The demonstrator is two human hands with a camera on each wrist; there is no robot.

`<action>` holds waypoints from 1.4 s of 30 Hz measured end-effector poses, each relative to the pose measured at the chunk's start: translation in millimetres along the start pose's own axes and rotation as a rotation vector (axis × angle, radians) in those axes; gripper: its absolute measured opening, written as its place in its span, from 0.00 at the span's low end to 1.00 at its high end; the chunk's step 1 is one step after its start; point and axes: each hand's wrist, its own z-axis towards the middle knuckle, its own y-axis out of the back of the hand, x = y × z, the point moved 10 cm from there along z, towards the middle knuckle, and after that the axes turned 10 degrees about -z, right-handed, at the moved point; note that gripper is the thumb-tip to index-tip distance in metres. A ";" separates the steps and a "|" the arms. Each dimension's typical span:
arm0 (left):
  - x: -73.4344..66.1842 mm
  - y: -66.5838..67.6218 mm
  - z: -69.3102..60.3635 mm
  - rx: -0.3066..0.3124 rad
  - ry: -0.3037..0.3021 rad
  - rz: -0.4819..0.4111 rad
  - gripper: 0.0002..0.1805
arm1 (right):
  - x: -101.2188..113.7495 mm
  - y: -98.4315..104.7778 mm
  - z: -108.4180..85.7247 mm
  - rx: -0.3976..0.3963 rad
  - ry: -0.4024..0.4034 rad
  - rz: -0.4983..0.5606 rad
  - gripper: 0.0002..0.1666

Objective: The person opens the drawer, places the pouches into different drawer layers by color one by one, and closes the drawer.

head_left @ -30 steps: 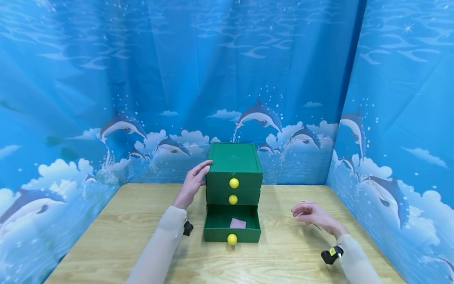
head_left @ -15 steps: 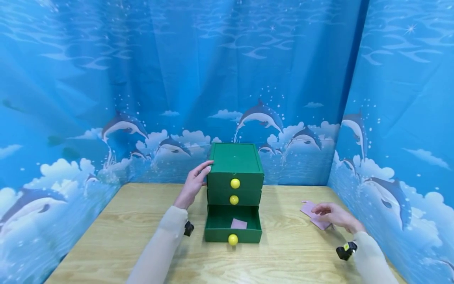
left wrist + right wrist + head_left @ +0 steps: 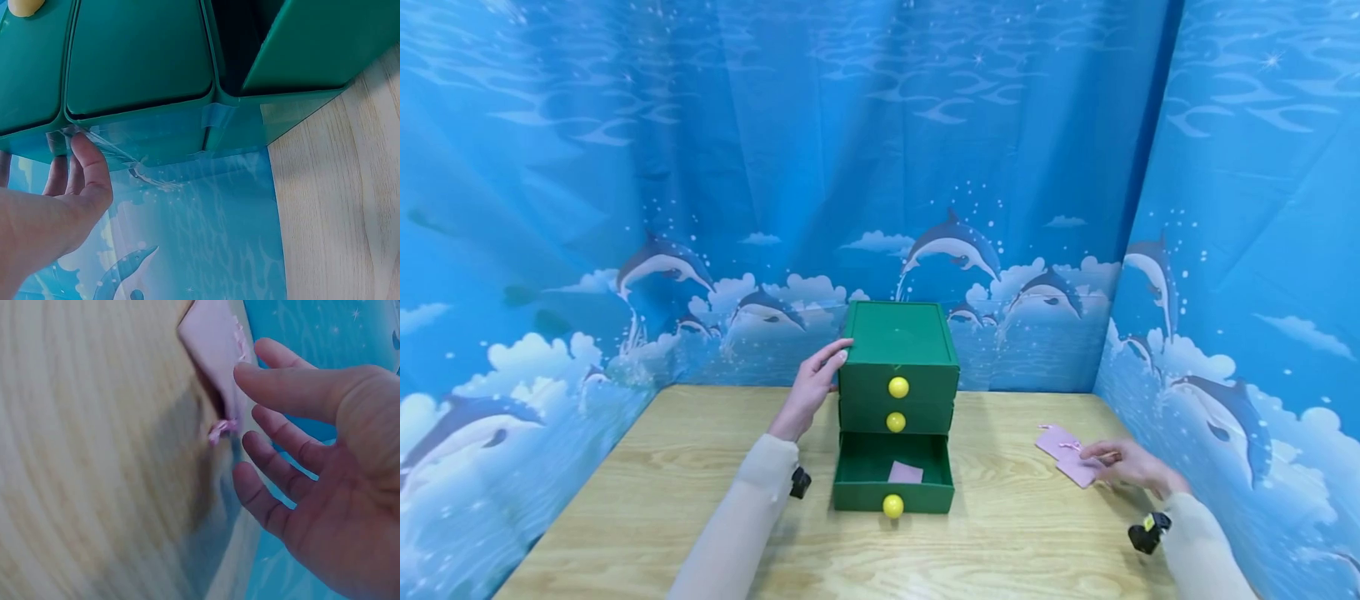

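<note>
A green drawer cabinet with yellow ball knobs stands on the table; its bottom drawer is pulled out and a flat pink piece lies inside. My left hand rests against the cabinet's left side, fingertips at the upper edge; in the left wrist view the thumb touches the side by the front edge. To the right, two flat pink pouches with pink cords overlap on the wood. Over their right side hovers my right hand, fingers spread and loosely bent, holding nothing; whether it touches a pouch I cannot tell.
The wooden table reaches back to a blue dolphin-print curtain, which also runs along both sides. Above the pulled-out drawer, the two upper drawers are closed.
My right hand has moved right and toward me, away from the cabinet, uncovering the pink pouches on the table. My left hand stays at the cabinet; the drawer has not moved.
</note>
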 end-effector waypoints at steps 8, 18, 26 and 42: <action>3.1 -0.4 0.4 -0.015 -0.007 0.001 0.23 | -11.6 -4.1 -2.2 -0.030 0.009 -0.032 0.23; 4.1 -0.1 -3.6 -0.022 -0.007 0.005 0.24 | -0.8 -13.2 1.9 -0.066 0.110 -0.108 0.17; 3.0 0.5 -2.9 -0.027 -0.012 0.004 0.25 | 3.3 -15.7 2.5 -0.048 0.085 -0.133 0.16; -26.9 -11.7 -18.0 0.021 0.053 0.003 0.24 | -14.2 -14.4 -6.8 -0.097 -0.142 0.068 0.22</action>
